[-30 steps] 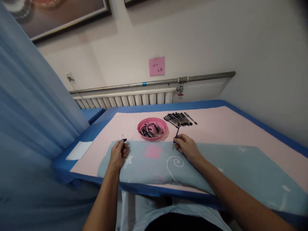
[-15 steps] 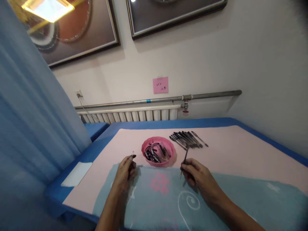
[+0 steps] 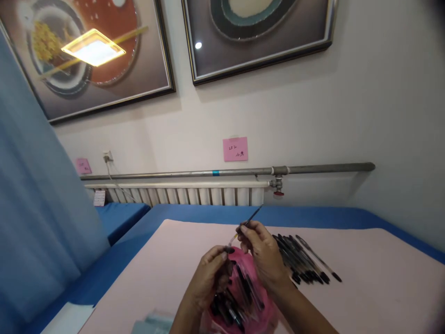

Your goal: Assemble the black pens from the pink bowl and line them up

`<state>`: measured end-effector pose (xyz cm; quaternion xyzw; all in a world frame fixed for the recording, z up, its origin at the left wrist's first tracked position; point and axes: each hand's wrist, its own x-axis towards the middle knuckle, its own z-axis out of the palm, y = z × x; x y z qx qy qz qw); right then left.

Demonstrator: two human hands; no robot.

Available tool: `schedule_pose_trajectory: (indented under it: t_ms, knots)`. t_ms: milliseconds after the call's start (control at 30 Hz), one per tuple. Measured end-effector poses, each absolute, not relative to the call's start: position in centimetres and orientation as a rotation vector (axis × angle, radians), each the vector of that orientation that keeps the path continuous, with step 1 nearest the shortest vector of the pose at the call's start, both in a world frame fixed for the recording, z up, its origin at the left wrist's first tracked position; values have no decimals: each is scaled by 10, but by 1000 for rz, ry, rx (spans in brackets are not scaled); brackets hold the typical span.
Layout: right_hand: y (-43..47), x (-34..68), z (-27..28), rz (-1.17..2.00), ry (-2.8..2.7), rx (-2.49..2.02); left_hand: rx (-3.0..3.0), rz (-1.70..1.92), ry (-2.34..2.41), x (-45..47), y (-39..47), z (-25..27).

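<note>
My left hand [image 3: 210, 273] pinches a small black pen cap [image 3: 228, 249] with a short clear piece rising beside it. In my right hand [image 3: 260, 253] is a slim dark pen [image 3: 253, 215], gripped between thumb and fingers. It slants up to the right, and its yellowish tip points down to the clear piece; whether they touch I cannot tell. Both hands are over a pink basket [image 3: 269, 317], hiding part of it. Loose black and clear pen parts [image 3: 231, 313] fill the basket. Right of it lies a row of several black pens [image 3: 306, 260].
Pink sheeting [image 3: 139, 264] covers the blue table [image 3: 205, 213]. A folded grey-green cloth [image 3: 153, 323] is at the front edge, with white paper [image 3: 67, 317] to its left. Blue curtain [image 3: 41, 199] hangs at left. A pipe [image 3: 174, 175] and radiator [image 3: 198, 195] line the wall behind.
My hands have come together over the basket, the pen tip now close to the capped piece. The view has shifted, and far less of the grey-green cloth shows.
</note>
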<state>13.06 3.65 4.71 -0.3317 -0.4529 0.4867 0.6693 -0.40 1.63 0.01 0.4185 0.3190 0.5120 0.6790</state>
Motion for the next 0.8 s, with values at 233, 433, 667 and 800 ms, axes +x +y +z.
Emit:
schedule_pose_trajectory:
  t_ms: [233,433,667,800]
  knots:
    - [60,135,19,1218,-1025,-809,818,1115,790,-3,22,-19]
    - [61,135,19,1291,-949,-777,750,1120,803,2,21,-25]
    - [58,135,20,1341,-989,-776,712,1130,770,3,16,-20]
    - [56,135,20,1336,-1025,-782,684,1131,771,2,13,-19]
